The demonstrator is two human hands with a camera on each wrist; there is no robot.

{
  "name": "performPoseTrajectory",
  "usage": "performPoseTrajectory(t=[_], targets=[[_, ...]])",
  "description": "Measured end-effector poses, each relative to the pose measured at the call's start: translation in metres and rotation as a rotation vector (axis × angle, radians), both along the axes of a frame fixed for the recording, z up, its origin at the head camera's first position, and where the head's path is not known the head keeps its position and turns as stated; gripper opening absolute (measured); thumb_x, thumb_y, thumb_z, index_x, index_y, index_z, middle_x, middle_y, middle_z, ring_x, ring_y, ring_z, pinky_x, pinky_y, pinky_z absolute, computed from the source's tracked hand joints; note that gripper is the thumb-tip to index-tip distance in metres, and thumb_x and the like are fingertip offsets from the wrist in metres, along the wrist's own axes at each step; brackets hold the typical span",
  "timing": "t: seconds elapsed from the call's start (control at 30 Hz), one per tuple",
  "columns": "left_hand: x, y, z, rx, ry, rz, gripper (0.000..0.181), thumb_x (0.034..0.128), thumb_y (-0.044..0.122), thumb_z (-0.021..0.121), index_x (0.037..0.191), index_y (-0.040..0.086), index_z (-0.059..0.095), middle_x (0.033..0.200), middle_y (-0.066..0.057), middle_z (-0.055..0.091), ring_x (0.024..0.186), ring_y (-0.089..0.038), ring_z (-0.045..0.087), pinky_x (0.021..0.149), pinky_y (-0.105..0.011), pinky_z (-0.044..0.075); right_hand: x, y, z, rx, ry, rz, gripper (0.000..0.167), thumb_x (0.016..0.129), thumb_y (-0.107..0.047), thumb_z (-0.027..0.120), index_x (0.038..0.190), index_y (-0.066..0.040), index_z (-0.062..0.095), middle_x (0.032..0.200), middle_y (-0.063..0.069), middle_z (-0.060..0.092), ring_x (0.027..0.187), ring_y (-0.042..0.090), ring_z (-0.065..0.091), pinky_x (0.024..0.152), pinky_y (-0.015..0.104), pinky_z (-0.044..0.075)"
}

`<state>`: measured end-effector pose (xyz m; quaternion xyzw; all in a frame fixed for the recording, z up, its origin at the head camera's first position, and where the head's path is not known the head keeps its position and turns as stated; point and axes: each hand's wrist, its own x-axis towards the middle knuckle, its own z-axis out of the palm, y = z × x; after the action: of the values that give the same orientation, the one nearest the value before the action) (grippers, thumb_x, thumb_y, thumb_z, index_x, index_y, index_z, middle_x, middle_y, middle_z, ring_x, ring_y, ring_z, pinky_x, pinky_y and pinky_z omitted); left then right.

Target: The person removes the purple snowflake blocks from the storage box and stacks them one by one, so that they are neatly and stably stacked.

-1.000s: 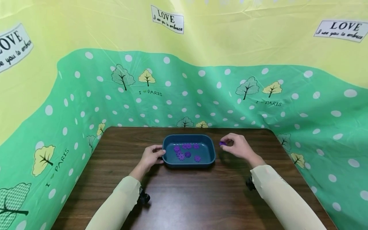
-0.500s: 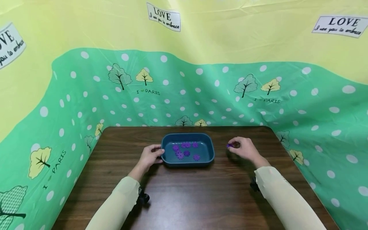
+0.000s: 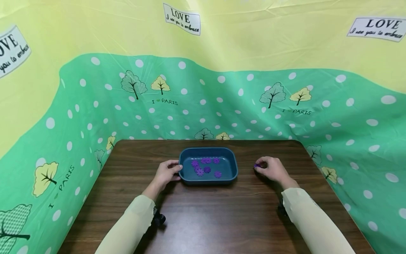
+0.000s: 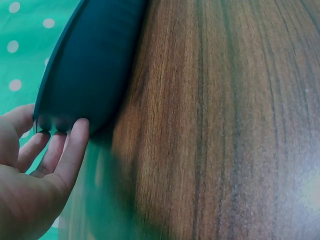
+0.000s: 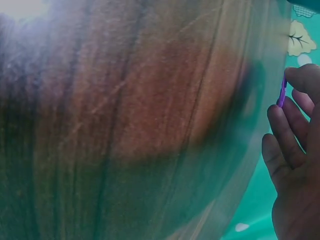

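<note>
On the table stands a dark blue rectangular tray (image 3: 190,182) with several purple flower-shaped pieces (image 3: 217,174) lying on its bottom. My left hand (image 3: 165,172) grips the tray's left end, thumb on the rim and fingers against the outer wall, as the left wrist view of the hand (image 4: 42,170) shows. To the right of the tray, apart from it, my right hand (image 3: 273,169) pinches one purple piece (image 3: 257,165) low over the table. In the right wrist view that piece (image 5: 281,95) appears edge-on between thumb and fingertips of the hand (image 5: 300,145).
The brown wood-grain table (image 3: 209,218) has rounded far corners. A green and yellow printed cloth (image 3: 222,91) hangs behind it and along both sides. Black wrist cameras sit under both sleeves.
My right hand has moved right, nearer me and lower, away from the tray, still pinching the purple piece. The left hand keeps its grip, and the pieces in the tray stay put.
</note>
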<state>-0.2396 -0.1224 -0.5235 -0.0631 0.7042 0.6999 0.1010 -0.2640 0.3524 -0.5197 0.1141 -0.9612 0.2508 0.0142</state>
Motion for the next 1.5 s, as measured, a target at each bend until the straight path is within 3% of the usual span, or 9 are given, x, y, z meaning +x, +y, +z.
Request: performPoseTrajectory(t=[0.5,1.0,1.5], targets=[[-0.001,0.003,-0.002,-0.004,0.007,-0.01,0.042,0.0983,0.008,0.069,0.137,-0.005,0.06,0.113,-0.017,0.068,0.088,-0.024,0.071,0.078,-0.044,0.067,0.001,0.007,-0.015,0.056,0.027,0.003,0.02,0.089,-0.023,0.079,0.105,-0.01,0.076,0.101,0.007,0.074,0.095,0.028,0.069,0.083,0.052,0.06],[-0.002,0.0,0.0,-0.006,0.007,-0.009,0.041,0.0982,0.009,0.069,0.136,-0.004,0.061,0.112,-0.016,0.067,0.086,-0.021,0.07,0.081,-0.048,0.066,0.001,0.003,-0.011,0.078,0.019,0.001,0.023,0.09,-0.022,0.079,0.108,-0.009,0.076,0.106,0.011,0.075,0.1,0.033,0.069,0.088,0.055,0.059],[-0.002,0.0,-0.003,-0.004,0.007,-0.006,0.042,0.0985,0.009,0.069,0.137,-0.005,0.06,0.113,-0.017,0.067,0.087,-0.023,0.071,0.078,-0.044,0.067,-0.001,0.003,-0.014,0.081,0.053,0.067,0.02,0.09,-0.018,0.077,0.107,-0.007,0.078,0.104,0.008,0.072,0.093,0.028,0.068,0.081,0.051,0.06]])
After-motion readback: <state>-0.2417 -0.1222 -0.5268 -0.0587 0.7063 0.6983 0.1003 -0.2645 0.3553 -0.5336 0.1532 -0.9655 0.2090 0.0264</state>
